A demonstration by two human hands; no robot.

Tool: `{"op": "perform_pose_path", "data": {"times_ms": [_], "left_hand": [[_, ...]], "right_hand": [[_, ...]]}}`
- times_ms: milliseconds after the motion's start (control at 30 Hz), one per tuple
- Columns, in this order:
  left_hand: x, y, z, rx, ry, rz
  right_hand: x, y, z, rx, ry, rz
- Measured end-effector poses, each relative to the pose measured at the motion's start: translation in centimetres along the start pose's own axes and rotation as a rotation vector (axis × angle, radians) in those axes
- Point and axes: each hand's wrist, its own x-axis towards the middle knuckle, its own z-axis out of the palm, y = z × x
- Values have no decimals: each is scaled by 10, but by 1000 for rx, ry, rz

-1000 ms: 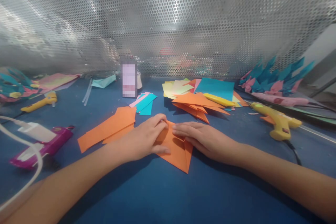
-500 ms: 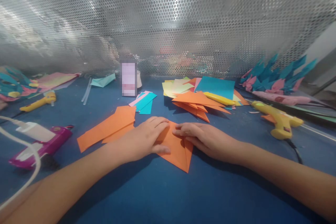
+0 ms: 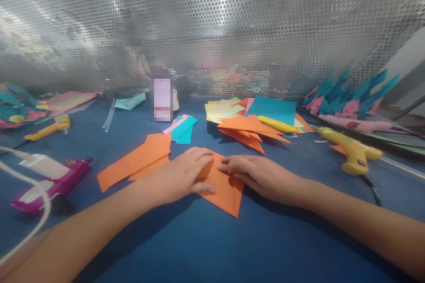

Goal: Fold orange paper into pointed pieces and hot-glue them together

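Note:
A folded orange sheet of paper lies on the blue table in front of me, a point towards me and a folded layer along its right side. My left hand is on its left part, curved fingers at the far edge and thumb on the nearer surface, holding it. From the right, my right hand grips the right side with bent fingers pressed on the paper near the fold; its thumb is partly hidden. Left of the sheet are more orange paper pieces, partly behind my left wrist.
Behind lie folded orange papers, a yellow cutter, blue paper strips and a phone. Yellow glue guns lie left and right. A purple power strip with a white cable is beside my left forearm. Perforated metal stands behind.
Both hands and the orange sheet stay in practically the same place. A blurred dark patch now shows on the perforated metal at the upper left.

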Motion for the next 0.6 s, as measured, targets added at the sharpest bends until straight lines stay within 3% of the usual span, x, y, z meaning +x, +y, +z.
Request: {"op": "perform_pose_path", "data": {"times_ms": [600], "left_hand": [[1,1,0,11,-39,-59]], "right_hand": [[-1,1,0,-10,-16,17]]}}
